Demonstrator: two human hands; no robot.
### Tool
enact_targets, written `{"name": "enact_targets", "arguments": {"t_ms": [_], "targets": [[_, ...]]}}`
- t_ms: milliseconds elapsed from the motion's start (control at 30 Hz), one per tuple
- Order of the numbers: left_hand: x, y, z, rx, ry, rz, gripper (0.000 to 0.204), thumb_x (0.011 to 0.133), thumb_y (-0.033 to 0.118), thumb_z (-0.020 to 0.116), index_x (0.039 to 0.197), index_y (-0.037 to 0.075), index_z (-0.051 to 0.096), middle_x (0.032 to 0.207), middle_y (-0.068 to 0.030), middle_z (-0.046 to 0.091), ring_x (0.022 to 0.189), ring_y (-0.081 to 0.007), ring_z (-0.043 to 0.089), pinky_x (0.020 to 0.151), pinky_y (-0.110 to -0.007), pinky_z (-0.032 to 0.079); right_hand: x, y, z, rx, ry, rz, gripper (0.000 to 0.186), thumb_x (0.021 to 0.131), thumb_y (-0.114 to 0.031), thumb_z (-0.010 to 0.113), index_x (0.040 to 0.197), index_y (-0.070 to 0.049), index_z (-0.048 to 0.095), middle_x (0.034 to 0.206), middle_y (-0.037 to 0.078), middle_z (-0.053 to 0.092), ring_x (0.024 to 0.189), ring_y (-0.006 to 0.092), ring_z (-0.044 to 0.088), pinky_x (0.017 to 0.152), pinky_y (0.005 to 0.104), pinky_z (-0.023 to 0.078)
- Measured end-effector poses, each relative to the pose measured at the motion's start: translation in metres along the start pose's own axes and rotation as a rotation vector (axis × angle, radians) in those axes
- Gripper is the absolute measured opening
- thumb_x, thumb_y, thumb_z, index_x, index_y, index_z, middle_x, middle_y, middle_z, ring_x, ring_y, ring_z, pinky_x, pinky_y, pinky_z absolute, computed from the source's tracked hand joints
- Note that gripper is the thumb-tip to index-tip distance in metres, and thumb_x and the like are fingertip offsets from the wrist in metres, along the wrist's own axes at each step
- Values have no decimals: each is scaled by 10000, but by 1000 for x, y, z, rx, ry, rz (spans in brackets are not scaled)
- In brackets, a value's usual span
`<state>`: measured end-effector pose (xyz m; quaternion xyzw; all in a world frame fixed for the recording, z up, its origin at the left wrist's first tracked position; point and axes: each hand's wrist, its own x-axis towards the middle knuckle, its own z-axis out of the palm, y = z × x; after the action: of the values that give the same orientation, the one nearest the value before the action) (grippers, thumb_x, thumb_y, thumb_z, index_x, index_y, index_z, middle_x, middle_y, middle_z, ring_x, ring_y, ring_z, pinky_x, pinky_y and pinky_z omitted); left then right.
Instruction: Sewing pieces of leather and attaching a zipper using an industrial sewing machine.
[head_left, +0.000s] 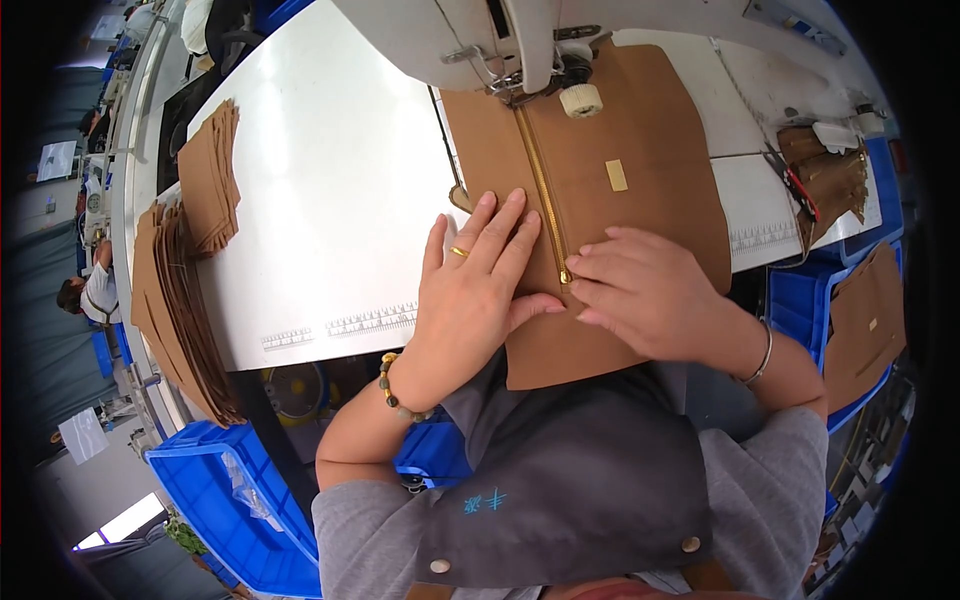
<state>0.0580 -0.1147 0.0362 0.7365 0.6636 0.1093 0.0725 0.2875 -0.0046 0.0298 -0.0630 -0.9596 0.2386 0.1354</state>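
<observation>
A large brown leather-like panel [650, 110] with a brass zipper [541, 180] lies under the sewing machine's needle area [512, 92]. My left hand [480, 265] is pressed flat on the panel, left of the zipper, fingers stretched toward the machine and thumb out to the side. Across the zipper, my right hand [645, 292] rests on the panel with fingers slightly bent and a little apart. Its fingertips touch the area by the gold zipper slider [566, 275]; whether they grip it is not clear. A small gold plate [616, 175] sits on the panel's right part.
Brown pieces [175, 310] hang in a stack over the table's left edge, with another pile [210, 180] behind. Blue bins [225, 500] stand at lower left and right, the right one holding a brown panel [865, 325]. Red-handled snips [795, 190] lie at right.
</observation>
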Motion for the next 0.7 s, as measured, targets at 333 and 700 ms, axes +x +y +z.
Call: {"name": "enact_targets", "arguments": {"t_ms": [333, 700], "targets": [[5, -12, 8, -151, 106, 21, 826, 760, 511, 794, 1425, 56, 611, 1531, -108, 562, 1389, -326, 535, 1160, -526, 398, 30, 23, -5, -218, 63, 109, 817, 673, -546, 814, 1294, -33, 671, 1404, 102, 605, 1354, 293, 526, 1196, 542, 382], [11, 1, 0, 31, 61, 63, 855, 774, 565, 729, 1427, 27, 607, 1523, -96, 560, 1334, -291, 542, 1084, -457, 416, 30, 22, -9, -277, 18, 73, 834, 666, -546, 809, 1293, -16, 661, 1382, 93, 605, 1351, 264, 532, 1211, 541, 363]]}}
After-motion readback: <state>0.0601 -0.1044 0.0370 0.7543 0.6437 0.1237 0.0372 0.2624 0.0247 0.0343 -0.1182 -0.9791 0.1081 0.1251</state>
